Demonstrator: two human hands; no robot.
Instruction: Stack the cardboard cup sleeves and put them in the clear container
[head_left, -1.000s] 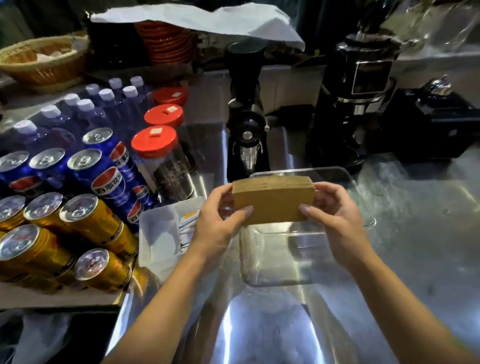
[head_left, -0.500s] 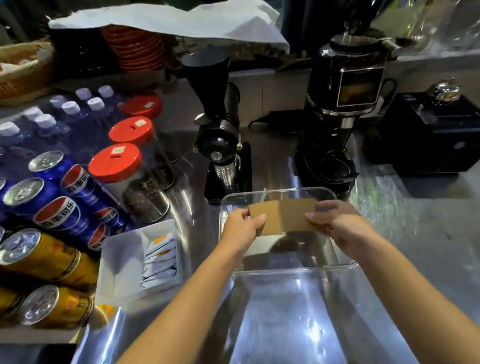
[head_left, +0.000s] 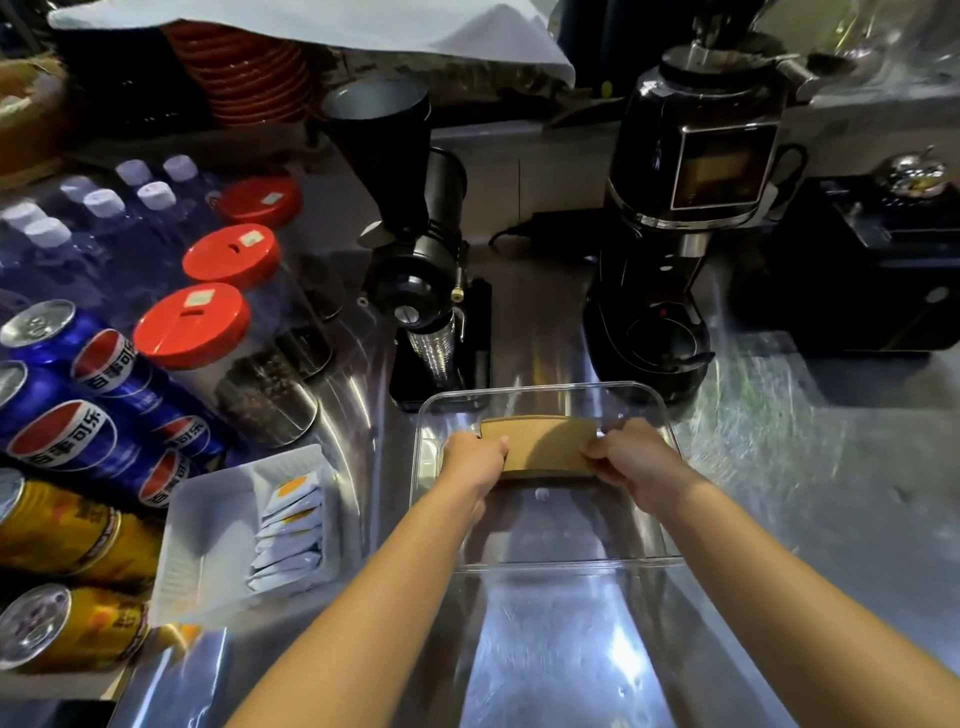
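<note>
A stack of brown cardboard cup sleeves (head_left: 543, 446) sits low inside the clear container (head_left: 660, 415), towards its far end. My left hand (head_left: 475, 457) grips the stack's left end and my right hand (head_left: 631, 460) grips its right end. Both hands reach down inside the container's walls. The rectangular, see-through container stands on the steel counter straight ahead of me. Whether the stack rests on the container's floor I cannot tell.
A black grinder (head_left: 421, 270) and a black coffee machine (head_left: 685, 218) stand just behind the container. To the left are red-lidded jars (head_left: 192, 325), soda cans (head_left: 67, 426), water bottles (head_left: 98, 208) and a white tray of sachets (head_left: 208, 525). A black box (head_left: 872, 270) stands at the right.
Both hands have carried the sleeve stack from above the container's near rim forward and down into it. The view has shifted closer and lower.
</note>
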